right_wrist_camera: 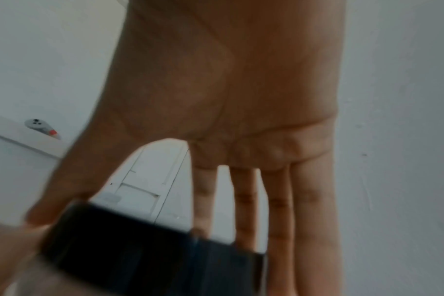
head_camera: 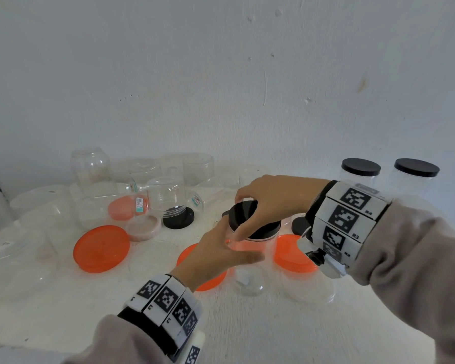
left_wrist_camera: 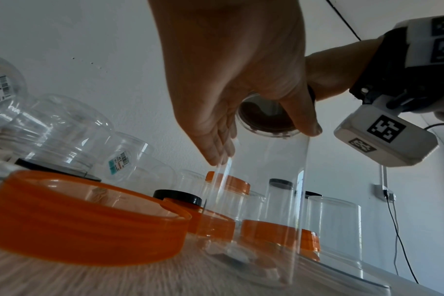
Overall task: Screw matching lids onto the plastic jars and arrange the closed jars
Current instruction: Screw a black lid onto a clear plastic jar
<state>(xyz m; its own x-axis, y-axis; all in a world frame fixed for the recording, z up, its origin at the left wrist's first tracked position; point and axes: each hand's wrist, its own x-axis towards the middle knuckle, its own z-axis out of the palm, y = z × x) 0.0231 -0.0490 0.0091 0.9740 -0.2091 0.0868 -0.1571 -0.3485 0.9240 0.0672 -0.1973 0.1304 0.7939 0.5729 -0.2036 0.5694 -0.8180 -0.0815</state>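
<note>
A tall clear plastic jar (head_camera: 248, 261) stands upright on the white table (head_camera: 247, 332), near its middle. My left hand (head_camera: 229, 248) grips the jar's upper wall from the left. My right hand (head_camera: 263, 200) comes from above, thumb and fingers curled round the black lid (head_camera: 247, 216) on the jar's mouth. In the left wrist view the lid (left_wrist_camera: 264, 116) shows from below through the jar (left_wrist_camera: 261, 200), under my left hand (left_wrist_camera: 241, 90). The right wrist view is blurred: the right hand (right_wrist_camera: 216, 120) spreads over the lid's rim (right_wrist_camera: 152, 246). Two jars closed with black lids (head_camera: 360, 169) (head_camera: 416, 170) stand at the back right.
Loose orange lids (head_camera: 101, 248) (head_camera: 294, 253) lie left and right of the jar. An upturned clear jar (head_camera: 168, 195) sits on a black lid. Another black lid (head_camera: 300, 224) lies behind the right wrist. Several open clear jars (head_camera: 90, 164) crowd the back left against the wall.
</note>
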